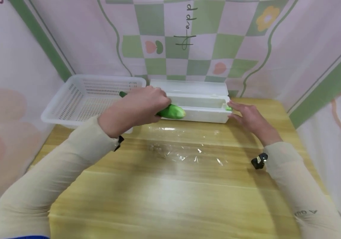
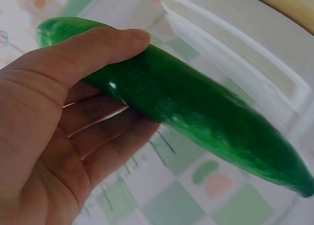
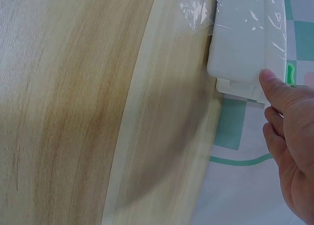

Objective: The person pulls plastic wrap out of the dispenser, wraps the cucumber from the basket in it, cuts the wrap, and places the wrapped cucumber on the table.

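Observation:
In the head view my left hand (image 1: 142,104) grips a green cucumber (image 1: 172,112) above the table, between the basket and a long white box. The left wrist view shows the thumb over the top of the cucumber (image 2: 196,105) and the fingers under it. My right hand (image 1: 249,119) touches the right end of the white cling film box (image 1: 207,115), beside a small green slider (image 1: 228,108). The box's lid (image 1: 188,88) stands raised at the back. In the right wrist view the thumb (image 3: 271,80) rests at the box's corner.
A white plastic basket (image 1: 64,108) stands at the back left, with a dark green tip (image 1: 122,94) showing behind my left hand. Clear film (image 1: 185,146) lies wrinkled on the wooden table (image 1: 170,199) in front of the box. A patterned cloth (image 1: 176,49) hangs behind.

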`<state>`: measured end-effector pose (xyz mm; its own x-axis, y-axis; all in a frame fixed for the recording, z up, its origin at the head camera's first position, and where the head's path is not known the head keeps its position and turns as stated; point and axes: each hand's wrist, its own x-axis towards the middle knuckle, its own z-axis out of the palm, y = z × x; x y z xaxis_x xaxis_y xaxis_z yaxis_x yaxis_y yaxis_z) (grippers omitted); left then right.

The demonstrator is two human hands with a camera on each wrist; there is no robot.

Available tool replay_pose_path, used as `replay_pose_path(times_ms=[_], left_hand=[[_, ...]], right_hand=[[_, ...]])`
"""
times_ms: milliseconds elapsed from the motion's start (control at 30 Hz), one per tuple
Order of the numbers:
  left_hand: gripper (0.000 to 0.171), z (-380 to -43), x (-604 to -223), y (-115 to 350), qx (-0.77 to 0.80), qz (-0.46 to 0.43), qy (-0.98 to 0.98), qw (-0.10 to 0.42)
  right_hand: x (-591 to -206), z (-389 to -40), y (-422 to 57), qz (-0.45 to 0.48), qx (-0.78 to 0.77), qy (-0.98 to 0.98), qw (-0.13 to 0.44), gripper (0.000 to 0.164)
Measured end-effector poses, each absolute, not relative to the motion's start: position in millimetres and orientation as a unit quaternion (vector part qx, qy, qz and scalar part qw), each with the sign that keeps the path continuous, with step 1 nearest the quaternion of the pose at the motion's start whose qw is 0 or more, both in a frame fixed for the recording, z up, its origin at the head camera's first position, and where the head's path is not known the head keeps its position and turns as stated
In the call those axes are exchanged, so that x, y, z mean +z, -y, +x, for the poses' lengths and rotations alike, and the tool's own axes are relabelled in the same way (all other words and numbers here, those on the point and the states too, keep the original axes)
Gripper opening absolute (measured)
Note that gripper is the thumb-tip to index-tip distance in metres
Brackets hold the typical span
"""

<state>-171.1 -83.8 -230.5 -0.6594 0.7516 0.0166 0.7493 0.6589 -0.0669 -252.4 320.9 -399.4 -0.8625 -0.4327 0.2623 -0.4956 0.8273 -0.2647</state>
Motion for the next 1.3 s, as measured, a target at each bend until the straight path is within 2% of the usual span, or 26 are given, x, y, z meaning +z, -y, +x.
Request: replay_pose_path(times_ms=[267, 767, 1000, 1167, 1300], left_hand=[[0.007, -170.8, -232.9, 24.2, 0.068, -0.430, 0.900, -0.014], [0.038, -177.6, -299.6, -50.7, 0.114, -0.429, 0.894, -0.069], [0.019, -180.2, -344.1, -62.6, 0.114, -0.432, 0.893, -0.055], [0.026, -179.8, -361.6, -65.7, 0.112, -0.418, 0.897, -0.095], [0.026, -178.0, -367.9, -68.9, 0.132, -0.403, 0.900, -0.102]], right_hand=[[-401.0, -250.8, -324.7, 0.238, 0.162, 0.953, 0.095, 0.053], [-400.9, -251.6, -322.3, 0.242, 0.167, 0.950, 0.102, 0.054], [-403.6, -252.8, -318.8, 0.239, 0.173, 0.950, 0.102, 0.054], [-402.3, -251.0, -315.7, 0.230, 0.173, 0.954, 0.087, 0.055], [-400.4, -249.5, -314.5, 0.227, 0.174, 0.955, 0.081, 0.055]])
